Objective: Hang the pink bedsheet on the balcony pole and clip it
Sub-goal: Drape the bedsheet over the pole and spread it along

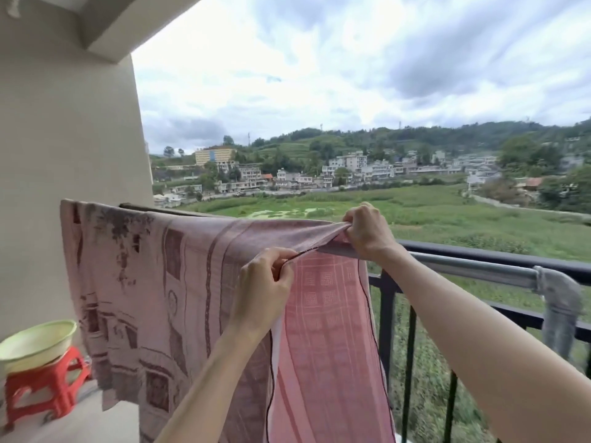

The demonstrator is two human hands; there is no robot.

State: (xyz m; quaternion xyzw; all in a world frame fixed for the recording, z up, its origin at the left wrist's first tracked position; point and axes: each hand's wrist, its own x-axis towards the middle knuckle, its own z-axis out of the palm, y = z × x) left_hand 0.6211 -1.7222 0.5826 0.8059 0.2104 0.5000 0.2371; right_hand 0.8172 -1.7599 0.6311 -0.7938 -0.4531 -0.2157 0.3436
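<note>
Your left hand [260, 294] and right hand [367, 233] are bare, without rings, gloves or a watch; both forearms are uncovered, no sleeve reaching them.

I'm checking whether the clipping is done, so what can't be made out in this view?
- Clips: none visible; the pink bedsheet covers the pole where it hangs.
- Sheet's bottom hem: cut off by the lower edge.
- Fingertips of left hand and right hand: tucked into cloth folds.

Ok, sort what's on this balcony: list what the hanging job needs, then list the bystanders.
Job: pink bedsheet, metal pole, left hand and right hand, both gripping the sheet's edge. No clips visible.

Bystanders: basin, red stool, black railing.
</note>
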